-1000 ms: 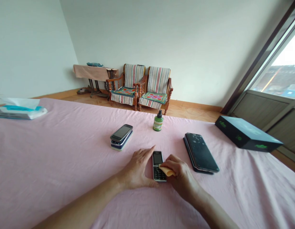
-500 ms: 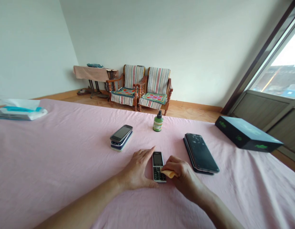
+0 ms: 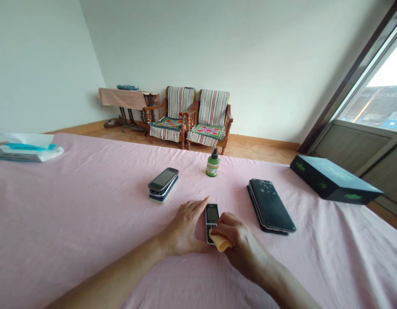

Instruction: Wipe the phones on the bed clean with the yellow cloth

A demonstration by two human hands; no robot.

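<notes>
A small keypad phone [image 3: 212, 213] lies face up on the pink cloth, its screen toward the far side. My left hand [image 3: 187, 227] is around its left side, thumb at the lower end and fingers by the upper left edge, gripping it. In my right hand [image 3: 233, 236] is a folded yellow cloth [image 3: 221, 243], pressed on the keypad and covering its lower right part. Left of and beyond the phone sits a stack of phones [image 3: 163, 180]. To the right lies a stack of larger dark devices [image 3: 272, 206].
A green spray bottle [image 3: 213, 163] stands beyond the keypad phone. At the far right is a black box [image 3: 335, 179]; at the far left, a tissue pack [image 3: 28, 152]. Two wooden chairs [image 3: 205, 116] and a covered side table [image 3: 124, 98] stand by the wall.
My right hand has moved a little left and toward me, bringing the yellow cloth lower over the keypad. My left hand has stayed in place.
</notes>
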